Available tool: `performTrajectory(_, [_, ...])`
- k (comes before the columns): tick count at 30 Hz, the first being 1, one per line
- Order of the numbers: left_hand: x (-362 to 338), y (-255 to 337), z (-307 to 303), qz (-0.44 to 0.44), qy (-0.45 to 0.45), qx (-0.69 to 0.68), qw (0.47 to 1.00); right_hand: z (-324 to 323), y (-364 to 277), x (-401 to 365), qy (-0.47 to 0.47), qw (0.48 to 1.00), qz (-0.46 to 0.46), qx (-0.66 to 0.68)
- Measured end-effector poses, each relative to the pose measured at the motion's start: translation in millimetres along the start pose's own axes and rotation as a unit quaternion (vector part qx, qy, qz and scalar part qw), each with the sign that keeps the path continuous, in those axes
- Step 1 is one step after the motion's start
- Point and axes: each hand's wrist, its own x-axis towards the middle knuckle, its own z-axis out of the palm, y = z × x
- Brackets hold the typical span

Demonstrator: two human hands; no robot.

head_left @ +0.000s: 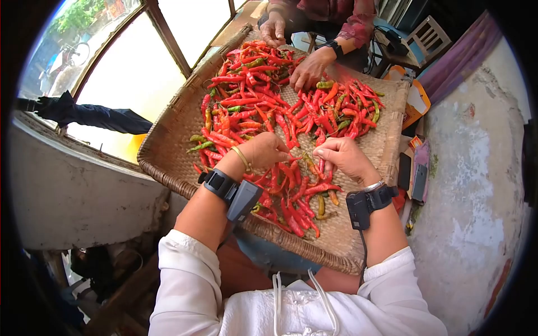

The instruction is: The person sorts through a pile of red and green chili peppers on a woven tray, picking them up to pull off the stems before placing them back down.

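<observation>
A shallow woven basket (pixel 347 238) holds heaps of chili peppers (pixel 263 103), mostly red with a few green and orange ones. My left hand (pixel 260 150), with a bangle on the wrist, is closed in a pinch over the near pile; a red chili pepper (pixel 292 159) shows at its fingertips. Opposite it, my right hand (pixel 346 158) pinches thumb and forefinger together just above more chilies. Whatever lies between those right fingertips is too small to make out. Loose red chilies (pixel 294 204) lie below both hands.
Across the basket, another person's hands (pixel 311 68) work at the far peppers. A folded dark umbrella (pixel 101 115) rests by the window on the left. A worn wall (pixel 468 168) stands at the right, with a small wooden chair (pixel 428 38) at the back.
</observation>
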Motion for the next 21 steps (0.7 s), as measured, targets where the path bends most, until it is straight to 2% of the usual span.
performTrajectory(1, [0.8, -5.3, 0.6, 0.015, 0.027, 0.013, 0.999, -0.9, -7.6, -5.7, 0.07, 0.985, -0.098, 0.122])
performTrajectory(2, [2.0, -7.9, 1.6, 0.03, 0.054, 0.026, 0.998, -2.1, -11.7, -9.1, 0.138, 0.942, -0.193, 0.239])
performTrajectory(3, [2.8, -6.6, 2.7, 0.031, 0.054, 0.024, 0.998, -5.4, -11.9, -9.3, 0.138, 0.942, -0.192, 0.238])
performTrajectory(5, [2.2, -1.2, 3.4, 0.037, 0.063, 0.018, 0.997, -12.9, -12.8, -9.1, 0.221, 0.914, -0.226, 0.255])
performTrajectory(6, [0.8, 2.7, 3.5, 0.038, 0.063, 0.02, 0.997, -12.8, -9.1, -6.7, 0.222, 0.913, -0.227, 0.256])
performTrajectory(8, [-2.4, 9.0, 4.6, 0.028, 0.064, -0.113, 0.991, -8.0, 2.4, 1.3, 0.154, 0.972, -0.143, 0.106])
performTrajectory(9, [-2.0, 9.5, 4.7, 0.027, 0.063, -0.113, 0.991, -0.7, 0.5, 1.8, 0.122, 0.982, -0.126, 0.067])
performTrajectory(10, [-1.0, 9.8, 4.4, 0.041, 0.063, -0.161, 0.984, 6.7, -2.4, 1.6, 0.122, 0.982, -0.125, 0.068])
performTrajectory(12, [-1.6, 13.8, 5.4, 0.055, 0.065, -0.21, 0.974, 19.9, -6.5, -0.4, 0.04, 0.993, -0.073, 0.078])
performTrajectory(13, [-3.8, 19.3, 5.3, 0.062, 0.081, -0.215, 0.971, 24.7, 2.2, 4.2, 0.048, 0.988, -0.061, 0.132])
performTrajectory(16, [-2.8, 20.2, 8.2, 0.07, 0.093, -0.235, 0.965, 33.2, -3.3, 1.3, 0.066, 0.98, -0.067, 0.174])
performTrajectory(19, [0.7, 21.4, 12.8, 0.055, 0.091, -0.251, 0.962, 37.5, 2.2, 4.4, 0.093, 0.98, -0.039, 0.171])
performTrajectory(21, [-0.9, 25.7, 17.1, 0.037, 0.096, -0.25, 0.963, 38.6, 19.0, 16.5, 0.099, 0.983, -0.051, 0.145])
